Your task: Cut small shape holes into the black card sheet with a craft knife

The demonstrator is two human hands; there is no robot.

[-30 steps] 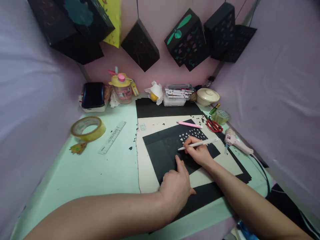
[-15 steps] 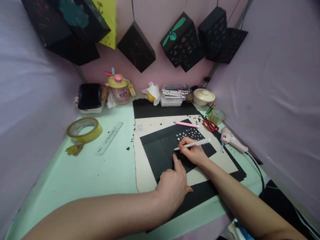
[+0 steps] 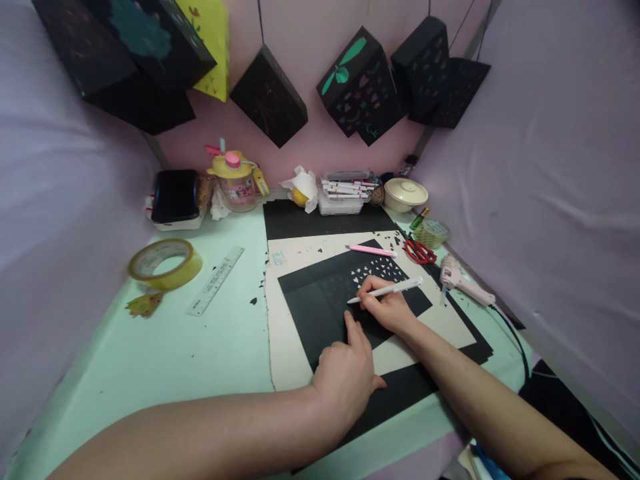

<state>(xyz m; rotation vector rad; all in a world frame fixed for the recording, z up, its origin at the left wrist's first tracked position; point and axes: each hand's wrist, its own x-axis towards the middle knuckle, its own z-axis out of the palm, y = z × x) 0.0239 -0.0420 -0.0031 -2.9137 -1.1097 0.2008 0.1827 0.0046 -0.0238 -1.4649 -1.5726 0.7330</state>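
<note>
A sheet of black paper [image 3: 305, 303] lies at a slant on a larger white sheet [image 3: 287, 357], with small heart, star and triangle cut-outs [image 3: 383, 269] near its upper right. My right hand [image 3: 387, 303] grips a white pen [image 3: 395, 287], its tip at the black paper's surface just left of the cut-outs. Just below that tip, my left hand [image 3: 345, 363] presses on the black paper with its index finger stretched out and thumb apart; it holds nothing. Above the cut-outs lies a pink craft knife [image 3: 371, 251].
Red-handled scissors [image 3: 420, 251], a glue gun [image 3: 465, 283] with its cord and a small tape roll [image 3: 431, 233] lie to the right. On the left are a wide tape roll [image 3: 193, 272] and a ruler [image 3: 216, 281]. Black paper boxes [image 3: 270, 97] hang overhead.
The view has shifted very slightly. Both hands stay almost in place, and the pen tip remains near the same spot on the black paper.
</note>
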